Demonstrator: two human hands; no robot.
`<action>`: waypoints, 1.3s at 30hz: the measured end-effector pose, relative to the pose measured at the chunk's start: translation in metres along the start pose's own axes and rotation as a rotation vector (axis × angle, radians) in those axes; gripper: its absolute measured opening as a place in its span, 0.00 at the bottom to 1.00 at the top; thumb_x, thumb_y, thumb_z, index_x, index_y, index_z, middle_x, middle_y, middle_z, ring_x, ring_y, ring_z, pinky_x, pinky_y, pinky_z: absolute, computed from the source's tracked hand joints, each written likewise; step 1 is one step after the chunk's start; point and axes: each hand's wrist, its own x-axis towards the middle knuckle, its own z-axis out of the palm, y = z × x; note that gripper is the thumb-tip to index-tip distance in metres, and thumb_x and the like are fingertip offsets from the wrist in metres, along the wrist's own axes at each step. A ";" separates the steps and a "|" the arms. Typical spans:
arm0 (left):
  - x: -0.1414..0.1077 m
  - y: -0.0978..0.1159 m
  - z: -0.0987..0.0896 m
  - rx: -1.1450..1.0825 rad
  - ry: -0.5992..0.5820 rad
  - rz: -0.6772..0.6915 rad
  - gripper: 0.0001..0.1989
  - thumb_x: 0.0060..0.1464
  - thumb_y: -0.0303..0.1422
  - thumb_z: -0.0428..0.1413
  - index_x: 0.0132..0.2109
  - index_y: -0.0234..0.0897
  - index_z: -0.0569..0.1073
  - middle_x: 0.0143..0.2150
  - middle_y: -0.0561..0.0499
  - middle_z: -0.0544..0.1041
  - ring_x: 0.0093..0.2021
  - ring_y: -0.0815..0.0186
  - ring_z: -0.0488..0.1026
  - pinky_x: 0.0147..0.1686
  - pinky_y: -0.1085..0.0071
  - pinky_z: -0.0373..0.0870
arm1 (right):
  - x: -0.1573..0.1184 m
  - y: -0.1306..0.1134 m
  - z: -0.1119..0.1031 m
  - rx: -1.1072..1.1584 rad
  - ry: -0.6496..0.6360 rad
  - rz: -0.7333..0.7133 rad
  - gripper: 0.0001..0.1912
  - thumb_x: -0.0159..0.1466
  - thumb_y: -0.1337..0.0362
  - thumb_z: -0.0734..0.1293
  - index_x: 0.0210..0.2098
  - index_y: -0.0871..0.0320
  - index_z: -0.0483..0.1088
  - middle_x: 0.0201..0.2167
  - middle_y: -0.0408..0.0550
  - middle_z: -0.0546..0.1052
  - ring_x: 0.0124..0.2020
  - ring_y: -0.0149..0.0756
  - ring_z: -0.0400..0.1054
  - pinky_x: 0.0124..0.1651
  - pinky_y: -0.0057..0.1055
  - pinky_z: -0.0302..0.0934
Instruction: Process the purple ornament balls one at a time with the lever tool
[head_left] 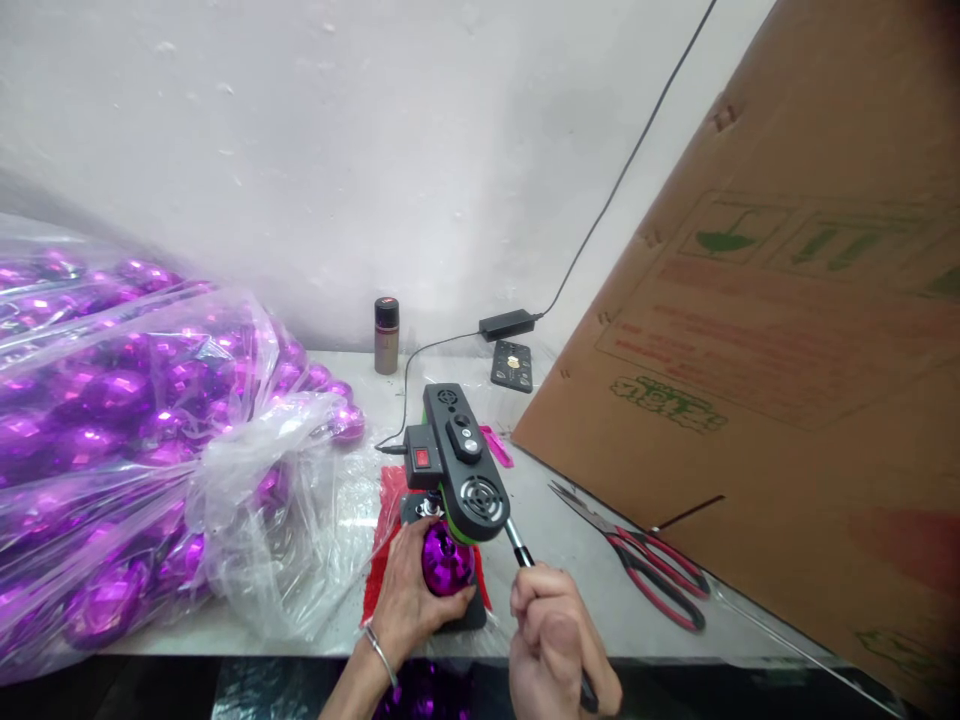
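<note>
Left hand [405, 590]'s wrapped round a shiny purple ball [448, 565] under that black machine [459, 455], right hand [556, 635]'s clamped on the lever [516, 538].

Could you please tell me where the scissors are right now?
In the head view, the scissors lie on the table ahead and to the right of the right hand, beside the cardboard box.

carton [757, 470]: cut off right | bag [259, 440]: cut off left | purple ball [448, 562]: partly behind left hand [411, 585] | red print [739, 325]: blurred
</note>
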 end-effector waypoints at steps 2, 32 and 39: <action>0.001 0.000 0.000 0.003 0.003 0.002 0.39 0.42 0.37 0.72 0.63 0.36 0.76 0.59 0.36 0.85 0.59 0.40 0.84 0.63 0.40 0.81 | -0.003 0.002 -0.003 0.006 -0.014 0.012 0.27 0.82 0.65 0.60 0.24 0.55 0.62 0.23 0.39 0.67 0.25 0.30 0.63 0.29 0.30 0.55; 0.009 0.002 0.004 -0.008 -0.033 -0.016 0.40 0.44 0.37 0.71 0.65 0.35 0.75 0.61 0.34 0.84 0.63 0.37 0.82 0.67 0.37 0.78 | -0.023 0.019 -0.001 0.045 0.025 0.012 0.29 0.82 0.58 0.62 0.23 0.55 0.62 0.22 0.39 0.68 0.24 0.32 0.65 0.31 0.32 0.57; -0.026 -0.015 0.005 -0.092 0.050 -0.042 0.43 0.43 0.38 0.75 0.67 0.37 0.75 0.67 0.33 0.82 0.69 0.35 0.78 0.70 0.33 0.75 | 0.039 -0.019 0.010 0.008 0.012 0.186 0.30 0.81 0.58 0.67 0.21 0.55 0.62 0.19 0.37 0.63 0.22 0.29 0.62 0.29 0.31 0.56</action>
